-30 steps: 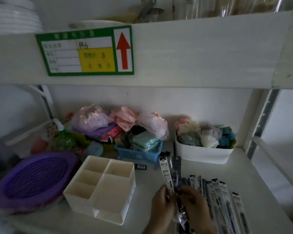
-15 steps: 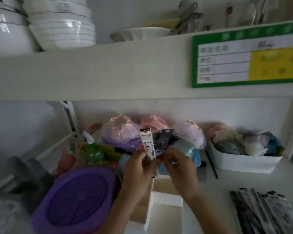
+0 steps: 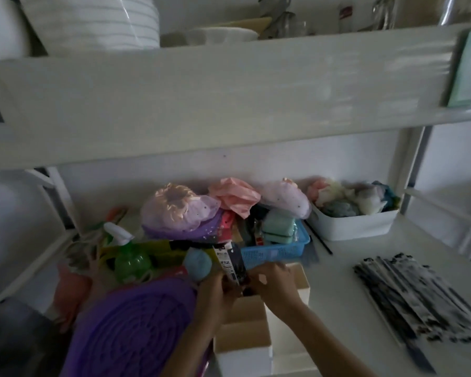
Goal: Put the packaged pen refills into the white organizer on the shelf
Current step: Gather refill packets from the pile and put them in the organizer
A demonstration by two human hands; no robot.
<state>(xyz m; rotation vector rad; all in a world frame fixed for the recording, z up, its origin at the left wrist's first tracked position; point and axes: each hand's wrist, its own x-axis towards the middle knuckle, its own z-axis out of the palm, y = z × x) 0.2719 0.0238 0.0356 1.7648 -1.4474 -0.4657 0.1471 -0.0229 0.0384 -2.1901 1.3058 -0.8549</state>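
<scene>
Both hands, left hand [image 3: 215,288] and right hand [image 3: 276,281], pinch refill packs [image 3: 230,263] over organizer [image 3: 245,346]. Packs look light, thin, slick; grip mid-length, not floppy ends.

A white compartmented organizer [image 3: 245,346] beside a purple ribbed tray [image 3: 131,330]. Black-and-white printed refill packets [image 3: 416,300] near the shelf's right edge. A blue mesh basket [image 3: 275,250], green spray bottle [image 3: 131,261], lilac dotted caps [image 3: 180,208] and white bin [image 3: 356,227] along the back edge.
</scene>
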